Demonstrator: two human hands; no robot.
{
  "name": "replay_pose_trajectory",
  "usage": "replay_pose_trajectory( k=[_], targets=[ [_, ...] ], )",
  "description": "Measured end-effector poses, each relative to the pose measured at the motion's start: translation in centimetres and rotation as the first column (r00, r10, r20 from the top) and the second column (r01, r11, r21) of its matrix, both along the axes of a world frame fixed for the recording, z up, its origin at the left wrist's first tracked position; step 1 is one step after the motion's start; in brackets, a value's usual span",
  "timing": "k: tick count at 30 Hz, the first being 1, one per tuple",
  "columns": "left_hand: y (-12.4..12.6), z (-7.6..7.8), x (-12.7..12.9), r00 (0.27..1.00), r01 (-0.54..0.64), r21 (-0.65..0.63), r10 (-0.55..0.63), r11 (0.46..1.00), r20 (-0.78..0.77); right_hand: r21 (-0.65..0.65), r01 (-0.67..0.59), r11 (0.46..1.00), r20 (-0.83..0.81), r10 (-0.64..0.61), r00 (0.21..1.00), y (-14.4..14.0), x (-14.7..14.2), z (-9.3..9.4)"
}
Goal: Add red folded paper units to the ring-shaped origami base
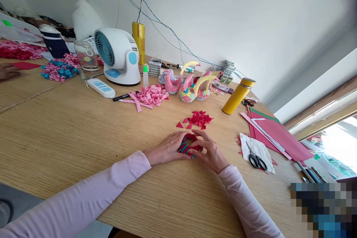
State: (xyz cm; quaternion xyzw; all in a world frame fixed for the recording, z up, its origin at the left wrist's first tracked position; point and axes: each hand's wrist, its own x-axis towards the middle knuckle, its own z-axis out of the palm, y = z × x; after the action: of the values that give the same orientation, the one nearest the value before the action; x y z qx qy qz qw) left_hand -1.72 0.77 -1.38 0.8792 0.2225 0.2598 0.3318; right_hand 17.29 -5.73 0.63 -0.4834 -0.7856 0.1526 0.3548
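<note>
Between my two hands is a small round ring of folded paper pieces (184, 148), red and blue, with an open middle. My left hand (170, 147) wraps its left side, thumb along the near edge. Fingers of my right hand (209, 152) grip the right side of the ring, the index finger bent over its rim. Just beyond the hands lies a loose pile of red folded paper triangles (199, 119). Farther back is a heap of pink folded pieces (153, 96). Several finished paper swans (192, 87) stand behind the red pile.
A white fan (119, 55), power strip (100, 87) and glue bottle (145, 77) stand at back left. To the right are a yellow flask (237, 97), scissors (256, 160) on white tissue and red paper sheets (281, 135). Another person's hand (8, 71) shows at far left.
</note>
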Motion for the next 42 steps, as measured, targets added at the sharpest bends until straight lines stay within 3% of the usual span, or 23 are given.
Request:
replay_pose_trajectory(
  k=[11, 15, 19, 22, 23, 27, 30, 36, 42],
  targets=[
    [-0.1, 0.9, -0.3, 1.0, 0.013, -0.015, -0.013, 1.0, -0.002, 0.0, -0.079, 0.997, -0.031, 0.079, 0.996, 0.0, -0.3, 0.0],
    [0.2, 1.3, -0.3, 1.0, -0.017, 0.002, 0.017, 1.0, 0.009, -0.059, -0.103, 0.993, -0.154, 0.093, 0.984, 0.3, -0.8, -0.2],
    [0.4, 1.6, -0.3, 0.999, 0.022, 0.08, -0.019, 0.997, -0.035, -0.007, 0.001, 1.0, -0.249, -0.003, 0.968, 0.3, 1.3, 0.0],
    [0.3, 1.6, -0.2, 0.997, 0.018, 0.149, -0.007, 0.989, -0.073, 0.085, 0.24, 0.967, -0.13, -0.228, 0.965, 0.0, 3.9, 0.2],
    [0.3, 1.6, -0.1, 0.997, 0.012, 0.178, 0.001, 0.984, -0.072, 0.074, 0.263, 0.962, -0.07, -0.258, 0.964, -0.2, 4.5, 0.1],
    [-0.2, 1.5, 0.8, 0.998, -0.052, 0.302, 0.06, 0.952, -0.017, -0.025, 0.229, 0.973, 0.095, -0.226, 0.97, -0.4, 4.8, -1.1],
    [-0.7, 1.5, 1.5, 0.995, -0.086, 0.338, 0.098, 0.937, -0.019, -0.06, 0.24, 0.969, 0.126, -0.231, 0.965, 0.0, 3.7, -1.9],
    [-0.8, 1.0, 2.6, 0.98, -0.177, 0.353, 0.196, 0.919, -0.018, -0.218, 0.286, 0.933, -0.18, -0.327, 0.928, 0.1, 3.1, -2.0],
    [-0.4, 0.3, 3.4, 0.975, -0.218, 0.313, 0.219, 0.925, 0.033, -0.478, 0.142, 0.867, -0.539, -0.418, 0.731, -0.6, 2.2, -2.3]
  ],
)
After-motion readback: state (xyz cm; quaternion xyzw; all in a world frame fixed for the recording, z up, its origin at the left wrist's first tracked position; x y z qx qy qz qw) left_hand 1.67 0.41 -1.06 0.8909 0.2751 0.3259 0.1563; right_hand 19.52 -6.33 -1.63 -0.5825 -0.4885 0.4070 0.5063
